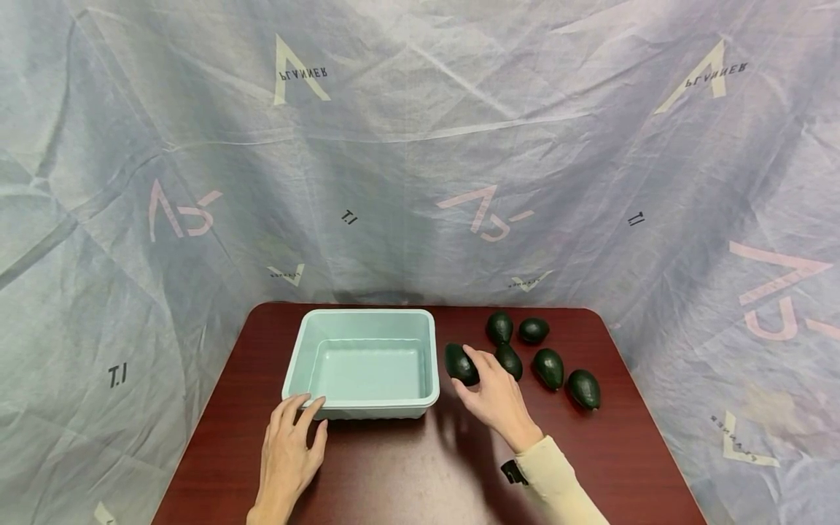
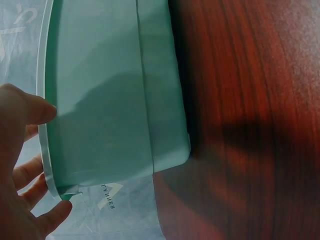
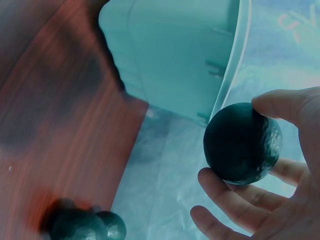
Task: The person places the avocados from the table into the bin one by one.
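A pale green plastic bin stands on the table with nothing inside it. My left hand holds its near left corner, fingers over the rim and thumb against the outer wall. Just right of the bin, my right hand grips a dark green avocado between thumb and fingers. In the right wrist view this avocado is raised to about the height of the bin's rim. Behind and beside that hand, several more avocados lie on the table.
The dark red wooden table has rounded far corners. Grey printed sheeting hangs behind it and along both sides. One avocado lies close by the right hand's fingers, touching another avocado behind it.
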{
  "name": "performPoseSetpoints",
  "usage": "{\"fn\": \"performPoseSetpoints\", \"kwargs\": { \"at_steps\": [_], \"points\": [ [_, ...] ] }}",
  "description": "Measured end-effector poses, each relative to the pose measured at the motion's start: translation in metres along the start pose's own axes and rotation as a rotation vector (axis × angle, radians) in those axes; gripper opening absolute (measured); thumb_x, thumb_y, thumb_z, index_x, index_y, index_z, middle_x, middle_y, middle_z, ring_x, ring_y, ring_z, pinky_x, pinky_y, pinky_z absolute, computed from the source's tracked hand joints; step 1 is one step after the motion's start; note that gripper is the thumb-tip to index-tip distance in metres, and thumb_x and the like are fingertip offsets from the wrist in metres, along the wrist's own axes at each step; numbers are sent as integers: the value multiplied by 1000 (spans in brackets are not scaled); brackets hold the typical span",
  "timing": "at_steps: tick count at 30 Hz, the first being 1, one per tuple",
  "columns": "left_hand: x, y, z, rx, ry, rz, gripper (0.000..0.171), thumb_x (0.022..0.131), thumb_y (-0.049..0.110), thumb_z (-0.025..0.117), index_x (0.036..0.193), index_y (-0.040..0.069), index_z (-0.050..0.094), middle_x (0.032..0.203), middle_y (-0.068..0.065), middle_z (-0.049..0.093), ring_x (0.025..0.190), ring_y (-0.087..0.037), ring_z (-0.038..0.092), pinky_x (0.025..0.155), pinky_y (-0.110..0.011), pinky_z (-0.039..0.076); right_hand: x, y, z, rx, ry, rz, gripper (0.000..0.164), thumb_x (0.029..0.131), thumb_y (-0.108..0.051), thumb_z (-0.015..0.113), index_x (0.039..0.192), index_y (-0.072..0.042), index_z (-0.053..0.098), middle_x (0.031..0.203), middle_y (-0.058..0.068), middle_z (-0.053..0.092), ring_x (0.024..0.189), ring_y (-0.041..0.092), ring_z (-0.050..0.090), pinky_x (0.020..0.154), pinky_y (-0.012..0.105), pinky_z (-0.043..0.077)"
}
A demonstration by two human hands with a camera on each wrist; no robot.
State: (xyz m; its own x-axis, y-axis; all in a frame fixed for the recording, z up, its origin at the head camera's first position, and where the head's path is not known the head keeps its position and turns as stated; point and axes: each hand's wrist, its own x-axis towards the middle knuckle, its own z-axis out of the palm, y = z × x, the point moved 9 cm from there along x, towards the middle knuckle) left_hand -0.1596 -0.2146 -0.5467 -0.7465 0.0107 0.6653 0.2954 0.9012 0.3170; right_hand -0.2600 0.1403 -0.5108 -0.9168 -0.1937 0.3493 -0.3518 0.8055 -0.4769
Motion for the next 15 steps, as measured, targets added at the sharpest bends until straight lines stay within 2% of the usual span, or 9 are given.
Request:
{"fn": "performPoseSetpoints", "kwargs": {
  "at_steps": [8, 15],
  "points": [
    [0, 1, -1, 3, 5, 4, 41, 83, 12, 84, 123, 10, 77, 126, -20, 69, 123, -43, 58, 82, -56, 53, 4, -19, 7, 7, 7, -46, 66, 90, -37, 82, 149, -16, 62, 133, 11, 70, 106, 33, 75, 84, 52, 62],
    [1, 2, -1, 2, 9, 4, 40, 83, 12, 84, 122, 10, 78, 126, -20, 69, 122, -43, 59, 81, -56, 53, 9, -36, 9, 12, 14, -100, 65, 91, -36, 81, 150, -17, 61, 134, 11, 68, 91, 29, 75, 75, 45, 62]
  ]
}}
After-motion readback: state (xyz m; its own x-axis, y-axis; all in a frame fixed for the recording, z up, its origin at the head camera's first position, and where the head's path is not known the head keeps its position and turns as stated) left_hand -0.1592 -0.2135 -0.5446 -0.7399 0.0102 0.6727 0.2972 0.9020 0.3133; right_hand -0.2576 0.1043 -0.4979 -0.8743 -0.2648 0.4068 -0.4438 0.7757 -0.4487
